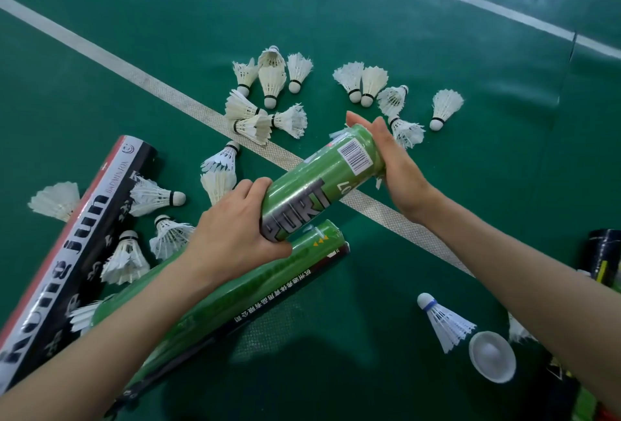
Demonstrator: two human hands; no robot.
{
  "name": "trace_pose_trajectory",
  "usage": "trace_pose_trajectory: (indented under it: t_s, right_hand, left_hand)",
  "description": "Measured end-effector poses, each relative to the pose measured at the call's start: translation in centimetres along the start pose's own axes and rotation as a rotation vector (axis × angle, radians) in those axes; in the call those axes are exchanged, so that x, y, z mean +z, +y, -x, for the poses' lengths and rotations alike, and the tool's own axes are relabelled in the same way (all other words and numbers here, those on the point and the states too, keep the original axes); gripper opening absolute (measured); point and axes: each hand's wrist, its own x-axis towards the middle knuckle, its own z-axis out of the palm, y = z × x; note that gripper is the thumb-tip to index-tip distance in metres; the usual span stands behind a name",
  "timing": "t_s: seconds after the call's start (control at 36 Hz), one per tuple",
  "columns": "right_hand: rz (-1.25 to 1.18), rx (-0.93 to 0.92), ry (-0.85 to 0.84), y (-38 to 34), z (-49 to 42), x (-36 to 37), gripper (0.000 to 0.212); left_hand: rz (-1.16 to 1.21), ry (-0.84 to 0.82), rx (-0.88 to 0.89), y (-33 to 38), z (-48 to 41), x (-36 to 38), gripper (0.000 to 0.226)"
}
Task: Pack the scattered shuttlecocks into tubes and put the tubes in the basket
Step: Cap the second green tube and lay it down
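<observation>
Grips green tube (319,185) near its lower end with left hand (232,229), fingers (250,187) curled round the barrel, to steady it slanted above the floor (437,252). Covers the far mouth with right hand (393,165), fingers (356,120) wrapped over the rim and palm against the opening. Probably presses contents in, with feather tips poking out beside the palm. Cannot tell how full. Leaves shuttlecocks (272,81) scattered beyond and to the left, none in hand. Has second green tube (235,299) lying just below the held one, black tube (77,242) further left, and white cap (492,356) by the right forearm, likely for closing.
</observation>
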Motion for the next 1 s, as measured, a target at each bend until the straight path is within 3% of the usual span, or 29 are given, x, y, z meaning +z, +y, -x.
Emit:
trace_pose_trajectory:
  t_s: [0.08, 0.19, 0.33, 0.5, 0.56, 0.64, 0.78, 0.81, 0.86, 0.92, 1.0]
  right_hand:
    - [0.041, -0.005, -0.024, -0.4, 0.0, 0.1, 0.065]
    - [-0.023, -0.003, 0.059, 0.2, 0.4, 0.7, 0.047]
    - [-0.419, 0.216, 0.388, 0.9, -0.9, -0.1, 0.028]
    - [-0.335, 0.283, 0.404, 3.0, -1.9, -1.1, 0.032]
    - [-0.136, 0.334, 0.463, 4.6, -1.8, -1.7, 0.035]
    - [0.513, 0.275, 0.359, 8.2, -0.9, -2.4, 0.038]
    - [0.803, 0.318, 0.058, 12.7, 1.1, -1.7, 0.039]
    - [0.801, 0.307, 0.041, 12.6, 1.1, -1.7, 0.039]
    - [0.704, 0.228, 0.16, 11.2, 0.7, -1.9, 0.036]
    - [0.46, 0.12, 0.319, 8.8, 0.3, -1.9, 0.03]
    - [0.095, -0.001, 0.344, 4.7, 0.4, -1.4, 0.023]
  left_hand:
    - [0.011, -0.001, -0.013, 0.1, 0.1, 0.1, 0.094]
    - [-0.031, 0.008, 0.002, 0.0, -0.2, -0.2, 0.091]
    - [-0.161, -0.014, 0.027, 0.8, -1.4, -0.7, 0.082]
    - [-0.147, -0.06, -0.008, -0.1, -2.4, -0.2, 0.084]
    - [-0.148, -0.051, -0.026, -0.7, -2.5, -0.1, 0.084]
    - [-0.156, -0.045, -0.048, -1.6, -2.4, 0.2, 0.084]
    - [-0.126, -0.058, -0.049, -2.2, -2.3, 0.8, 0.086]
    - [-0.125, -0.058, -0.051, -2.3, -2.3, 0.9, 0.086]
    - [-0.12, -0.055, -0.053, -2.5, -2.4, 1.1, 0.086]
    - [-0.115, -0.046, -0.051, -2.7, -2.4, 1.3, 0.086]
    - [-0.117, -0.035, -0.046, -2.7, -2.4, 1.5, 0.086]
